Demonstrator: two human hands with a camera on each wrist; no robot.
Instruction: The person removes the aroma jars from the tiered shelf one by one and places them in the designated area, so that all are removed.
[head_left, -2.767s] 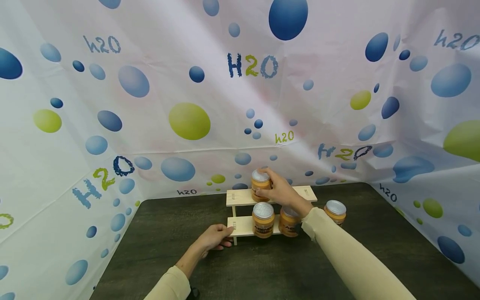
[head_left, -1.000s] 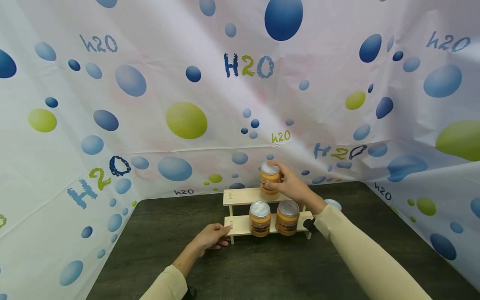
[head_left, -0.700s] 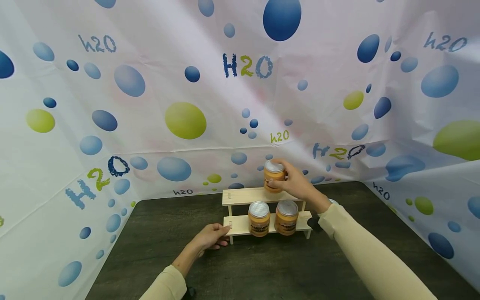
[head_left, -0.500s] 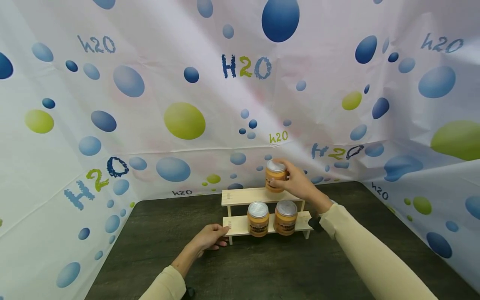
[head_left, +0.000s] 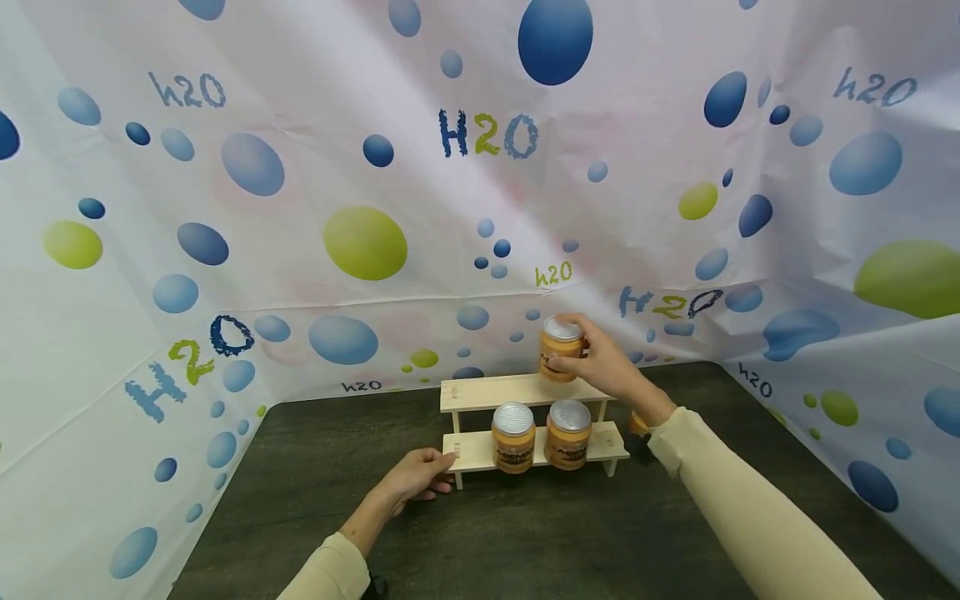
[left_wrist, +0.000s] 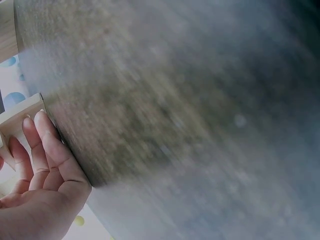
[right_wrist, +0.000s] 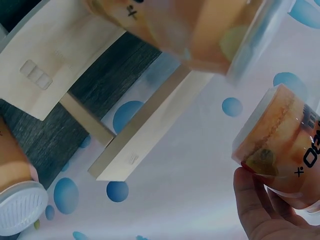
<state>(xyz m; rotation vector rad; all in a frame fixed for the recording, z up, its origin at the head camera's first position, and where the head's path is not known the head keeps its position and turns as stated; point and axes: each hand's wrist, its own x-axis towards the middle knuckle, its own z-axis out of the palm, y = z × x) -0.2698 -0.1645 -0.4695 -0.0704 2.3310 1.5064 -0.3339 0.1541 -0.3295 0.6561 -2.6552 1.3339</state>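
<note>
A two-tier wooden shelf [head_left: 475, 451] stands on the dark table. At the left end of its lower board, my left hand [head_left: 416, 477] grips the edge, thumb on top and fingers below; in the left wrist view the fingers [left_wrist: 47, 145] bend against the wood. My right hand [head_left: 603, 363] holds an orange jar [head_left: 561, 350] with a silver lid, upright, over the right part of the upper board [head_left: 495, 392]. In the right wrist view a gap shows between that jar [right_wrist: 275, 145] and the board. Two similar jars [head_left: 513, 439] stand side by side on the lower board.
Another orange jar [head_left: 638, 424] stands on the table [head_left: 337, 450] right of the shelf, mostly hidden behind my right wrist; the right wrist view shows its lid [right_wrist: 22, 207]. A white sheet [head_left: 420, 325] with blue and green dots hangs behind and beside the table.
My right hand has carried the jar rightward along the upper board, from near its middle, and slightly up. My left hand keeps its grip on the shelf. The whole head view has shifted slightly.
</note>
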